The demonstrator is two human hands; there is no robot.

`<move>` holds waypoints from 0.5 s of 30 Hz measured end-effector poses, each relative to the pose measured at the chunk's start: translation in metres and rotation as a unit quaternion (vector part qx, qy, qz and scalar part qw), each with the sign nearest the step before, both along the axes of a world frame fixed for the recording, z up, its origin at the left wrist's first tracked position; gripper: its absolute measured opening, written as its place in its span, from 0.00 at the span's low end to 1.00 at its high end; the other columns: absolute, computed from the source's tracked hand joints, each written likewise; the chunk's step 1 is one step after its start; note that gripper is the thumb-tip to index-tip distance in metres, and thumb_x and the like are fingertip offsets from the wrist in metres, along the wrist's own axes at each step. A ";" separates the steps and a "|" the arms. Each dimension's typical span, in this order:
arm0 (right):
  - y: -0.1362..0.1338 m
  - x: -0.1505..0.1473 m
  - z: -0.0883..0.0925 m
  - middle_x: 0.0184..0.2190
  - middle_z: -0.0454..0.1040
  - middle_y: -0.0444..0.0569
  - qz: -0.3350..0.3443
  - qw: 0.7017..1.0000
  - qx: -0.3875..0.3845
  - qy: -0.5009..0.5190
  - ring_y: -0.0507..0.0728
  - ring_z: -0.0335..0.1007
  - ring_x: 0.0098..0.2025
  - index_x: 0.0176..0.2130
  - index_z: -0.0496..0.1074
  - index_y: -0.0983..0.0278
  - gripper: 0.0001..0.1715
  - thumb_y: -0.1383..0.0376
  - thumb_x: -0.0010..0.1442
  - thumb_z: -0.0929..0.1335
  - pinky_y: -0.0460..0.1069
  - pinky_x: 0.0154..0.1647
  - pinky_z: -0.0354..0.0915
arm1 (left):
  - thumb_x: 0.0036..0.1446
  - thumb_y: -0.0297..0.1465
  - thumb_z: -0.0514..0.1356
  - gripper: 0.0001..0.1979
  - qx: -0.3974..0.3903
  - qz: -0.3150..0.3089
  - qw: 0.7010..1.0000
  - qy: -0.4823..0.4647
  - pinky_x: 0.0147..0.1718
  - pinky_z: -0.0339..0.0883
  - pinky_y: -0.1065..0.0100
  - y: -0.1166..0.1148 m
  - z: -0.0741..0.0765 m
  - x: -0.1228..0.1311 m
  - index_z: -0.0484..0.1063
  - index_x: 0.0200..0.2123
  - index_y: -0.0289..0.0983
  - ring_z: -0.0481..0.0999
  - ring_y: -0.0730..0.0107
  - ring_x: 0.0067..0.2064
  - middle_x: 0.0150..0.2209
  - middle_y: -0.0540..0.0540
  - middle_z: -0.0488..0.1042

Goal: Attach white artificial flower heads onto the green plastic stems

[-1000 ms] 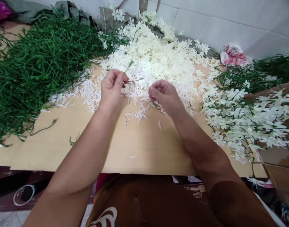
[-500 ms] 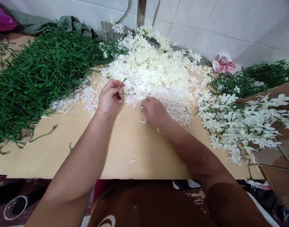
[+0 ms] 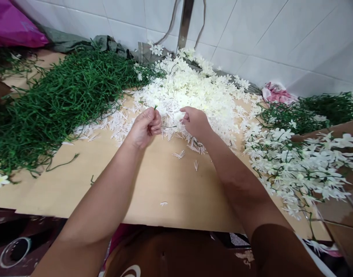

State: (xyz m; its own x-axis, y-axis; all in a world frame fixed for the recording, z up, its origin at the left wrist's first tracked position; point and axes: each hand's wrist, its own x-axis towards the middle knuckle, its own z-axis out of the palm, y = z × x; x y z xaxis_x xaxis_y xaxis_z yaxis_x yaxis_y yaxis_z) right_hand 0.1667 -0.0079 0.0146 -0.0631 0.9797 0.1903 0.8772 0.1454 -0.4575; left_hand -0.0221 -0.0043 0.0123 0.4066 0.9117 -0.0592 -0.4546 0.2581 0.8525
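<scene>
- Head view looks down on a tan table (image 3: 153,184) with two bare forearms reaching in from the bottom of the frame.
- The left hand (image 3: 144,127), just left of the frame's centre, is curled, with thumb and fingers pinching a thin green stem (image 3: 167,127); a short green tip shows above the knuckles.
- The stem runs rightward from the left hand to the right hand (image 3: 195,121), which sits just beside it at the centre.
- The right hand's fingers are bunched together at the far end of the stem; whether they hold a small white piece there cannot be told.
- Both hands hover over the near edge of a pile of white flowers (image 3: 193,88), which fills the upper centre of the frame.
- Small white spiky bits (image 3: 178,154) lie scattered on the table below the hands.
- A heap of bare green stems (image 3: 58,92) covers the upper left.
- Finished flower sprays (image 3: 303,161), white blooms on green stems, lie along the right edge.
- A pink bag (image 3: 12,29) sits in the upper left corner, and a pink cloth (image 3: 276,94) lies against the white tiled wall (image 3: 280,30) at the upper right.
</scene>
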 end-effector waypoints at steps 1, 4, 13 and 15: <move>0.005 -0.004 -0.002 0.33 0.76 0.52 -0.004 1.000 -0.012 -0.023 0.57 0.69 0.35 0.47 0.74 0.69 0.19 0.74 0.54 0.66 0.53 0.43 0.64 | 0.50 0.41 0.67 0.19 0.010 -0.007 1.000 -0.001 0.16 0.46 0.79 0.000 -0.001 -0.001 0.62 0.24 0.36 0.49 0.84 0.18 0.18 0.58 0.48; 0.013 -0.007 -0.005 0.35 0.76 0.54 -0.025 0.998 -0.005 -0.057 0.58 0.69 0.38 0.37 0.76 0.68 0.10 0.73 0.55 0.66 0.53 0.43 0.63 | 0.43 0.36 0.71 0.16 0.040 -0.016 0.999 0.019 0.15 0.42 0.79 0.002 -0.006 -0.002 0.67 0.28 0.36 0.47 0.85 0.17 0.17 0.59 0.51; -0.008 0.011 0.011 0.20 0.66 0.42 0.013 0.964 -0.066 0.258 0.49 0.58 0.24 0.28 0.72 0.66 0.04 0.67 0.52 0.69 0.48 0.27 0.56 | 0.45 0.28 0.68 0.13 0.160 0.081 0.970 0.166 0.28 0.61 0.73 0.000 -0.023 0.021 0.76 0.38 0.38 0.64 0.78 0.25 0.23 0.54 0.68; -0.012 0.009 0.011 0.18 0.64 0.40 0.070 0.949 -0.108 0.288 0.48 0.56 0.23 0.27 0.72 0.66 0.07 0.64 0.52 0.70 0.47 0.26 0.54 | 0.46 0.27 0.67 0.12 0.165 0.071 0.967 0.181 0.28 0.61 0.71 -0.002 -0.024 0.026 0.76 0.38 0.37 0.65 0.77 0.25 0.22 0.54 0.66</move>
